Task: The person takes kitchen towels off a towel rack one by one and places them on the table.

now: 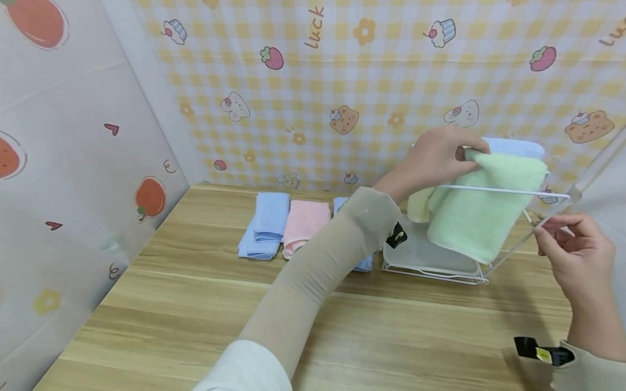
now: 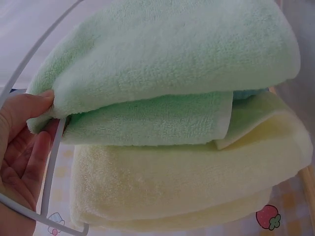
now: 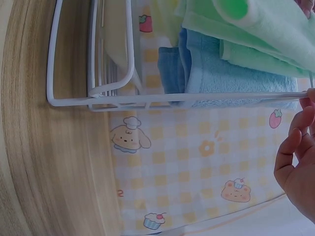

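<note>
A green towel (image 1: pixel 489 212) hangs folded over a bar of the white wire rack (image 1: pixel 508 191). My left hand (image 1: pixel 442 155) pinches the towel's upper left corner between thumb and fingers, close to a rack bar in the left wrist view. At the rack's right side, my right hand (image 1: pixel 579 252) holds the slanting wire with thumb and fingertips. Behind the green towel hang a blue towel (image 3: pixel 211 69) and a pale yellow towel (image 2: pixel 187 182); the green one partly covers both in the head view.
Left of the rack, folded on the wooden table (image 1: pixel 195 304), lie a blue towel (image 1: pixel 271 217), a pink towel (image 1: pixel 305 220) and another blue towel (image 1: pixel 363 264), partly behind my left arm. The rack's base holds a greyish tray (image 1: pixel 430 255). Patterned cloth (image 1: pixel 303 81) covers the wall behind.
</note>
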Tool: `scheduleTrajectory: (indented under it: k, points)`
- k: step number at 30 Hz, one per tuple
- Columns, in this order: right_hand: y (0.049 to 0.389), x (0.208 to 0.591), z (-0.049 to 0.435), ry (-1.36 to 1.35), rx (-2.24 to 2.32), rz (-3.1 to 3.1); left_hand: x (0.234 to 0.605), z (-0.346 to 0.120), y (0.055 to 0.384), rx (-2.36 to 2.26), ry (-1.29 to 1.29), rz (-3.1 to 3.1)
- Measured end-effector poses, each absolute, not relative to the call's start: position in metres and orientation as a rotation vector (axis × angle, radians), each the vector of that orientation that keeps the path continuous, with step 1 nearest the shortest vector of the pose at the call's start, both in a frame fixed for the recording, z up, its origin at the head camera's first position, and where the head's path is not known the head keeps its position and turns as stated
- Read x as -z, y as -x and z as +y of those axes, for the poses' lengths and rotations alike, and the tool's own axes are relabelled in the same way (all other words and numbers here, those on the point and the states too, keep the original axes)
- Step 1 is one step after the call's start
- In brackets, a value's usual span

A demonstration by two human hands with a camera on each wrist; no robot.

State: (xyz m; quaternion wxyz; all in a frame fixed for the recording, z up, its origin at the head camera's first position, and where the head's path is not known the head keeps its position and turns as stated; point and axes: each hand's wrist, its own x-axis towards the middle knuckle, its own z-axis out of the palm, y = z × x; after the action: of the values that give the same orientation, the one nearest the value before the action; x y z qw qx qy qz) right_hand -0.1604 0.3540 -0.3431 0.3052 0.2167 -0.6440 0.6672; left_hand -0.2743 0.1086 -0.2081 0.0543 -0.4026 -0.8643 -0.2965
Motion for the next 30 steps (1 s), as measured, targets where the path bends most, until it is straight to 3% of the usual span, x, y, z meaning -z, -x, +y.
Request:
scheduleTrajectory:
  k: [30]
  points:
    - [0.158,0.341,0.353,-0.499,-1.826,-1.661,0.215,0.096,0.263,1.357,1.21,-2.3]
